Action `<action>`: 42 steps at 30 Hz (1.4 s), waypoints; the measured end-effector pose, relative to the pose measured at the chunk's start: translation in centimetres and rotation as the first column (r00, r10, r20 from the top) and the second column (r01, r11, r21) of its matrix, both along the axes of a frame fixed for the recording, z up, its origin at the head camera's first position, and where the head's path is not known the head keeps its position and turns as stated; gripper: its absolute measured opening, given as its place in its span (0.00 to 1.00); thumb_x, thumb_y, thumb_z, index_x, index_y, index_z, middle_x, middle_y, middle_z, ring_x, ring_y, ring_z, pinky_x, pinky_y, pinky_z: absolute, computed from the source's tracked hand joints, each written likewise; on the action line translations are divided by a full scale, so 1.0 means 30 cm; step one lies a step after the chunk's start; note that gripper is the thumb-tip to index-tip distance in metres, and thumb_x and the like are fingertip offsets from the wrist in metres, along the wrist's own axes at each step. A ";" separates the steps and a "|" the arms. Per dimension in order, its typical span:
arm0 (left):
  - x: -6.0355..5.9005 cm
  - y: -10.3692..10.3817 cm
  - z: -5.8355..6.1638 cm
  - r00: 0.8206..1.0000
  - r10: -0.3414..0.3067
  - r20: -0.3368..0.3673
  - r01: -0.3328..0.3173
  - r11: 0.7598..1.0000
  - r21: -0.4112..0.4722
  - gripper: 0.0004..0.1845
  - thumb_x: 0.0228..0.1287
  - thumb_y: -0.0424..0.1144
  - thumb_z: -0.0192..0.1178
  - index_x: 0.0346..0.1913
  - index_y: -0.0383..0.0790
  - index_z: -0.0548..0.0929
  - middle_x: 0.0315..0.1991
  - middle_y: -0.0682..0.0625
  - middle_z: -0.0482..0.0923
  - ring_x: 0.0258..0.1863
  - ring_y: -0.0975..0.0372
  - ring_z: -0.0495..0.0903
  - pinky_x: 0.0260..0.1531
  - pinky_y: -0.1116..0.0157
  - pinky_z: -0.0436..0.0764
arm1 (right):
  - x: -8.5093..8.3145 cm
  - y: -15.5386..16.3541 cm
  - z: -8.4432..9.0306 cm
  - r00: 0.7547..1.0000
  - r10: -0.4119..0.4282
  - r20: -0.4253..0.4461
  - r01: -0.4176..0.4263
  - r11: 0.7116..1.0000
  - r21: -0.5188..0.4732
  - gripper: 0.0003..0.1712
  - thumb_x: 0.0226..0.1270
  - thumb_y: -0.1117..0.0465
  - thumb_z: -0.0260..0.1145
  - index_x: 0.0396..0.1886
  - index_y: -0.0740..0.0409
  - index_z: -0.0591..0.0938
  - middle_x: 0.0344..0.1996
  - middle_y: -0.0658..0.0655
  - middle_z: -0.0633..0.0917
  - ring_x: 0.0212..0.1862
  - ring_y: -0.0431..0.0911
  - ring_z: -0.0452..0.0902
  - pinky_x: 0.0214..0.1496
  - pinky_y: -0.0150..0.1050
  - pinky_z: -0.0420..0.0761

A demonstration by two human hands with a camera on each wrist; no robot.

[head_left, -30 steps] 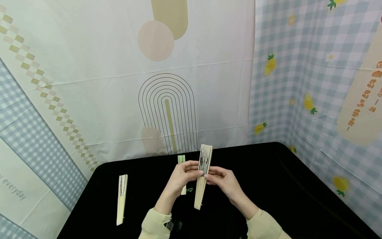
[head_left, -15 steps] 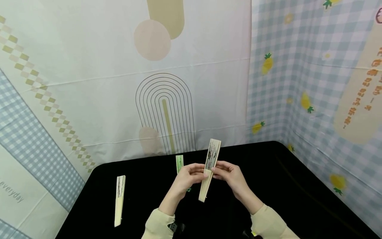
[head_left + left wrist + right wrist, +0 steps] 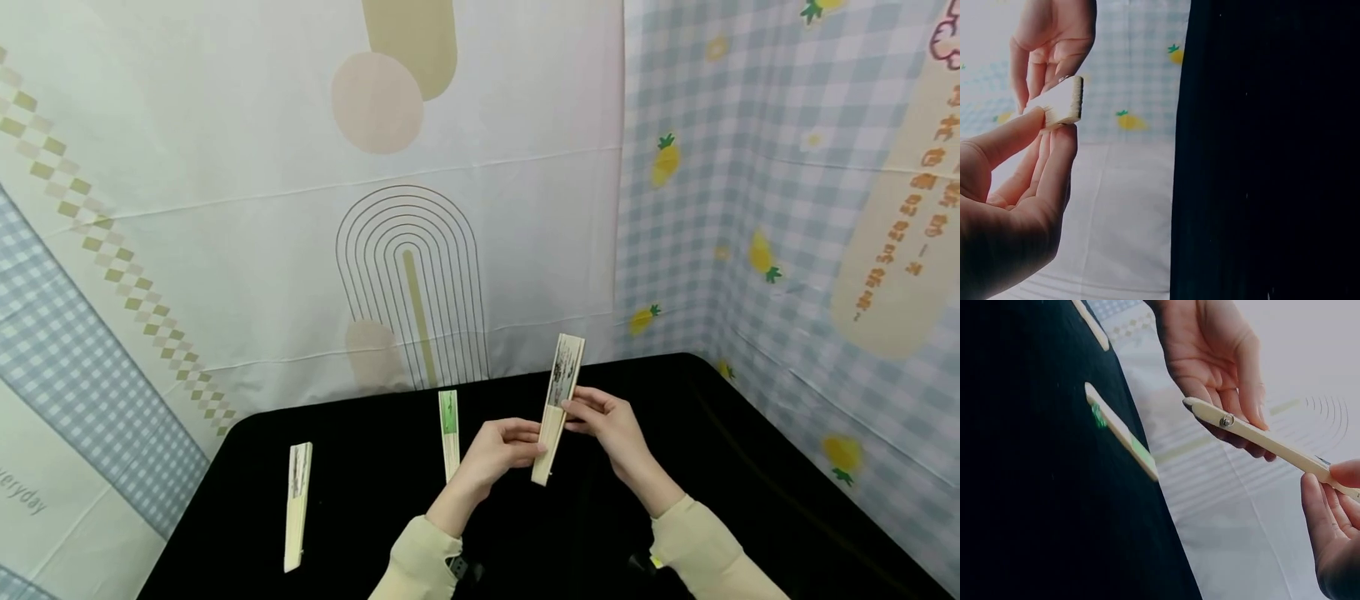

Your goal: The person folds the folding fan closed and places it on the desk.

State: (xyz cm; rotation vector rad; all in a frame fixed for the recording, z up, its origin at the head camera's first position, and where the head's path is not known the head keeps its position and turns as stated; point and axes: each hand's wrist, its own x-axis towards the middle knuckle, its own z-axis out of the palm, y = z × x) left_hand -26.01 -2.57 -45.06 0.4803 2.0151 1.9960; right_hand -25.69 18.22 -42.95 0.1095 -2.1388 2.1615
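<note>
Both hands hold a folded hand fan (image 3: 558, 408) above the black table, tilted with its printed paper end up. The left hand (image 3: 501, 450) pinches the fan's lower, bare-rib part between thumb and fingers. Higher up, the right hand (image 3: 606, 425) pinches its right edge near the middle. In the right wrist view the fan (image 3: 1272, 445) appears edge-on, its metal rivet at the end by the left hand (image 3: 1222, 359). From the left wrist view, the butt of the ribs (image 3: 1075, 103) shows above the left fingers.
A folded fan with a green print (image 3: 448, 425) lies on the black table (image 3: 360, 500), its lower end hidden by the left arm. Farther left lies another folded fan (image 3: 297, 507) with a grey print. Patterned cloths (image 3: 540, 250) hang behind the table.
Both hands have moved right and slightly up with the fan. The left hand now pinches lower on it, and the green fan shows more. The head view has shifted slightly.
</note>
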 end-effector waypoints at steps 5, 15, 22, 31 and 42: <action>-0.021 0.052 -0.010 1.000 -0.014 0.019 0.014 1.000 0.010 0.17 0.64 0.33 0.69 0.54 0.32 0.85 0.43 0.45 0.86 0.40 0.56 0.87 0.45 0.54 0.87 | -0.021 0.052 0.000 0.999 -0.029 0.029 0.029 1.000 0.012 0.26 0.72 0.61 0.68 0.64 0.71 0.77 0.47 0.59 0.88 0.39 0.42 0.87 0.46 0.38 0.87; -0.074 0.135 -0.075 0.997 -0.009 0.075 0.012 1.000 -0.029 0.16 0.63 0.31 0.69 0.53 0.30 0.85 0.42 0.44 0.86 0.40 0.54 0.87 0.41 0.57 0.88 | -0.068 0.128 -0.057 0.991 -0.056 0.122 0.047 0.996 0.078 0.31 0.73 0.58 0.67 0.69 0.71 0.72 0.56 0.66 0.83 0.42 0.41 0.86 0.50 0.39 0.86; -0.095 0.198 -0.122 0.995 0.014 0.101 -0.006 0.997 -0.073 0.13 0.61 0.29 0.69 0.49 0.30 0.85 0.37 0.45 0.86 0.35 0.56 0.87 0.37 0.58 0.89 | -0.103 0.170 -0.123 0.981 -0.078 0.177 0.061 0.993 0.104 0.30 0.73 0.61 0.66 0.68 0.72 0.71 0.57 0.69 0.81 0.43 0.41 0.85 0.49 0.37 0.86; -0.105 0.249 -0.142 0.991 -0.009 0.135 0.029 0.988 -0.151 0.10 0.61 0.28 0.69 0.45 0.31 0.85 0.32 0.45 0.84 0.31 0.57 0.87 0.33 0.59 0.89 | -0.126 0.211 -0.163 0.972 -0.078 0.223 0.040 0.984 0.171 0.29 0.71 0.65 0.67 0.65 0.78 0.72 0.56 0.73 0.80 0.41 0.43 0.86 0.47 0.37 0.87; -0.115 0.253 -0.164 0.979 -0.068 0.190 0.112 0.967 -0.230 0.09 0.62 0.28 0.69 0.44 0.32 0.84 0.29 0.44 0.84 0.27 0.59 0.85 0.32 0.60 0.89 | -0.144 0.227 -0.222 0.961 -0.060 0.271 0.003 0.979 0.205 0.29 0.71 0.66 0.66 0.64 0.82 0.71 0.56 0.77 0.78 0.39 0.43 0.86 0.46 0.37 0.87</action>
